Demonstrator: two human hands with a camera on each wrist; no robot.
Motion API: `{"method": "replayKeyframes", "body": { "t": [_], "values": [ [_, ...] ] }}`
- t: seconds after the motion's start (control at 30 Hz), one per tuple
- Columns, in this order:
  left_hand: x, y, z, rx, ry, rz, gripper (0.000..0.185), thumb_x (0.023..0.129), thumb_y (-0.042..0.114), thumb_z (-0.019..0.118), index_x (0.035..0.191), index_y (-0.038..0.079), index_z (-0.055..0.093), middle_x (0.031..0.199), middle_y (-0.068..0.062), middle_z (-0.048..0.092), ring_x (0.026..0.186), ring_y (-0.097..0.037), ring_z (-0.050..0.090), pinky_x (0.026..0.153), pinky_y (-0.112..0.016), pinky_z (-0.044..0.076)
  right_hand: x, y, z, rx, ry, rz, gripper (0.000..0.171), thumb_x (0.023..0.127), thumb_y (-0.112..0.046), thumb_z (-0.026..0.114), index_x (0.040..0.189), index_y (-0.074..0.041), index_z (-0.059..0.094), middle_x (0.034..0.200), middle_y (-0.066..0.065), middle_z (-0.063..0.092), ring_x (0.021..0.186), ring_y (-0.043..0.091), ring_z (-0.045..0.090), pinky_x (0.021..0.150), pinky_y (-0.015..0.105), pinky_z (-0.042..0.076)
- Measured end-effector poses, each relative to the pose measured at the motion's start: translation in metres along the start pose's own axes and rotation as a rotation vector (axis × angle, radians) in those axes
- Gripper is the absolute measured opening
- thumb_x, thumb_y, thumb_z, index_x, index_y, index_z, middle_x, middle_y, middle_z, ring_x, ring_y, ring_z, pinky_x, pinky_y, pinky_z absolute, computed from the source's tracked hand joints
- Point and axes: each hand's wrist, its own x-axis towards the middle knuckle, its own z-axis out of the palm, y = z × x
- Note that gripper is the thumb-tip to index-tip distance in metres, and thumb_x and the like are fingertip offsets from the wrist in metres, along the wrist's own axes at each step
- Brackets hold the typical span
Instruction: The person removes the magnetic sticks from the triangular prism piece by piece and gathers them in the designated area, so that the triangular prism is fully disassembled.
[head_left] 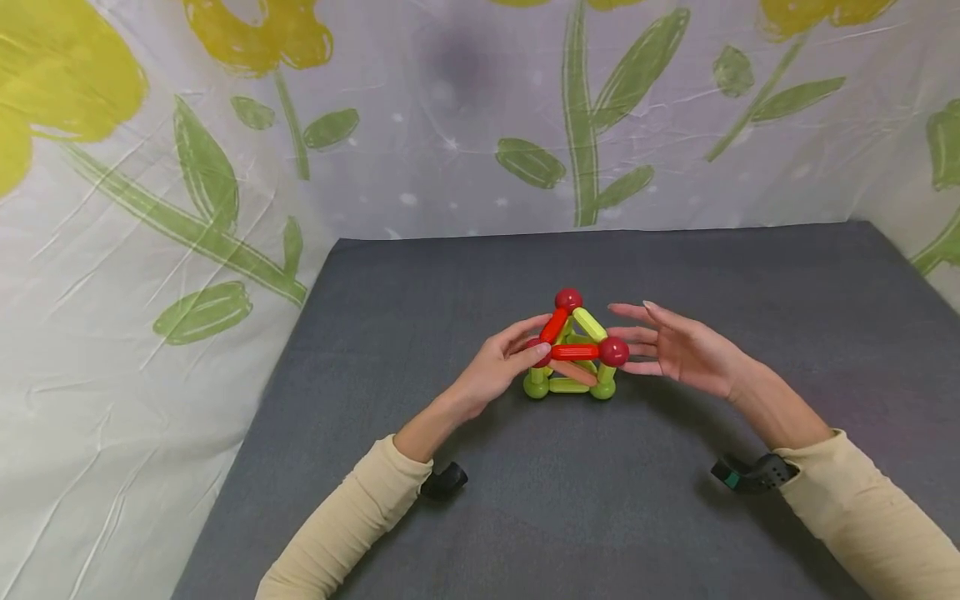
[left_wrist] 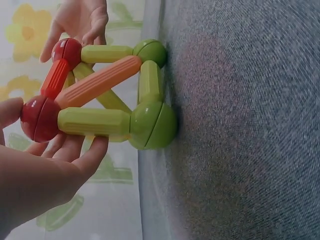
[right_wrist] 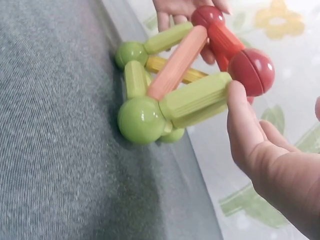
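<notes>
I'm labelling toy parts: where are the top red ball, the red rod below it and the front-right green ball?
top red ball (head_left: 568,299), head view, its crown
red rod (head_left: 574,352), head view, mid-length
front-right green ball (head_left: 603,390), head view, its front

This looks like a makeshift recording booth set up indoors, not a lived-in room. A creased white sheet painted with yellow flowers and green leaves hangs as a backdrop on three sides. It closes in a counter covered in plain grey cloth. A small toy of coloured rods and balls stands on it.
</notes>
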Motion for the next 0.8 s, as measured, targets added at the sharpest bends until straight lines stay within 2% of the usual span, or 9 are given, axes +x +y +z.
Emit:
{"method": "replayKeyframes", "body": {
  "t": [0.2,0.33,0.47,0.57,0.8],
  "values": [
    [0.007,-0.002,-0.002,-0.021,0.040,0.009,0.048,0.098,0.016,0.056,0.144,0.012,0.043,0.137,-0.010,0.050,0.116,-0.023,0.054,0.099,-0.039,0.043,0.006,0.000,0.002,-0.025,0.018,-0.014,0.039,0.107,-0.024,0.026,0.137,-0.018,0.049,0.134,0.007,0.053,0.120,0.024,0.052,0.100,0.037,0.043],
    [0.014,-0.004,-0.005,-0.041,0.052,0.033,0.047,0.098,0.017,0.055,0.144,0.010,0.043,0.137,-0.014,0.050,0.114,-0.023,0.054,0.099,-0.042,0.043,0.013,-0.001,0.003,-0.050,0.091,-0.024,0.035,0.106,-0.023,0.030,0.136,-0.016,0.046,0.129,0.006,0.056,0.117,0.021,0.054,0.098,0.035,0.044],
    [0.018,-0.008,-0.006,-0.044,0.073,0.058,0.047,0.099,0.018,0.055,0.143,0.009,0.044,0.135,-0.014,0.052,0.113,-0.023,0.055,0.099,-0.045,0.042,0.020,0.000,0.004,-0.146,0.210,-0.034,0.029,0.104,-0.021,0.040,0.132,-0.014,0.045,0.122,0.004,0.061,0.111,0.018,0.058,0.094,0.033,0.048],
    [0.017,-0.012,-0.006,-0.011,0.099,0.065,0.048,0.098,0.019,0.056,0.144,0.011,0.044,0.135,-0.011,0.052,0.114,-0.021,0.055,0.098,-0.039,0.044,0.025,0.003,0.005,-0.237,0.269,-0.047,0.026,0.102,-0.017,0.046,0.127,-0.012,0.046,0.118,0.003,0.061,0.106,0.018,0.060,0.092,0.033,0.049],
    [0.016,-0.015,-0.004,0.062,0.113,0.128,0.056,0.093,0.010,0.063,0.145,0.009,0.041,0.137,-0.012,0.048,0.110,-0.023,0.058,0.091,-0.031,0.049,0.032,0.007,0.006,-0.395,0.305,-0.095,0.035,0.098,-0.010,0.054,0.130,-0.003,0.042,0.120,0.009,0.049,0.107,0.020,0.055,0.090,0.031,0.049]
  ]
}}
